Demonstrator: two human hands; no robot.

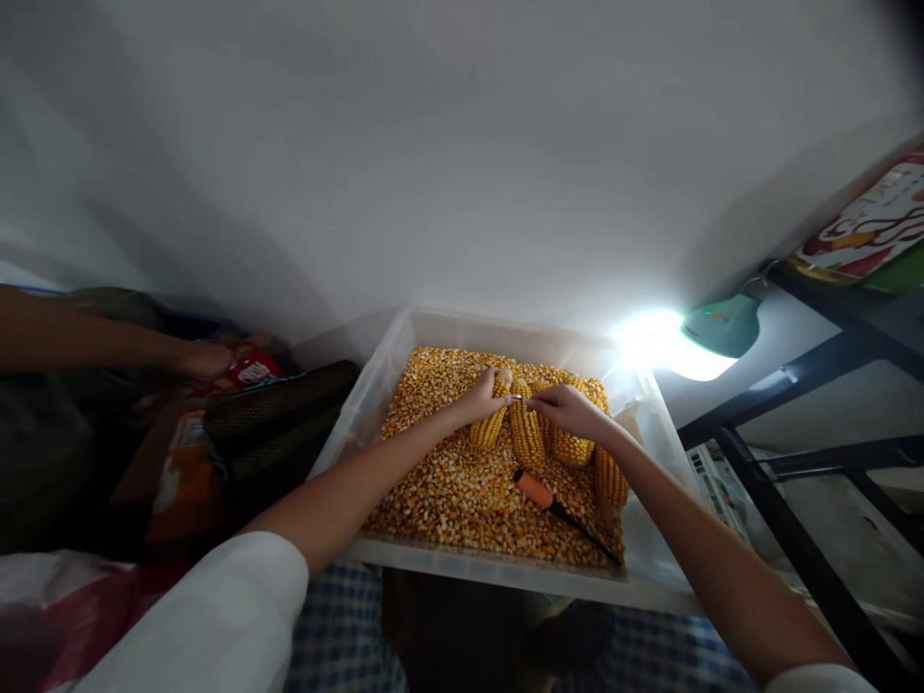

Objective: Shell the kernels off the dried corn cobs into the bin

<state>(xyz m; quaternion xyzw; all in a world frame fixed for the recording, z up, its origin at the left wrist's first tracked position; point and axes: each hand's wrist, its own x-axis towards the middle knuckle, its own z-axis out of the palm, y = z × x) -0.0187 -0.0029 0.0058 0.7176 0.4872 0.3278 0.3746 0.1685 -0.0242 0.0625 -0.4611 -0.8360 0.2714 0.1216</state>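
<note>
A white sleeve [209, 616] fronts a translucent plastic bin [462, 561], inside which the left hand [477, 400] closes its fingers around a corn ear [488, 429] while the right hand [572, 411] pinches a slim, indistinct implement [517, 397], handling likely best served by a steady ear and short strokes.

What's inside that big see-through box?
Inside the box are lots of loose corn kernels, some corn cobs and an orange-handled tool lying on the kernels. Whatever is underneath can't be seen, because the kernels cover it.
</note>
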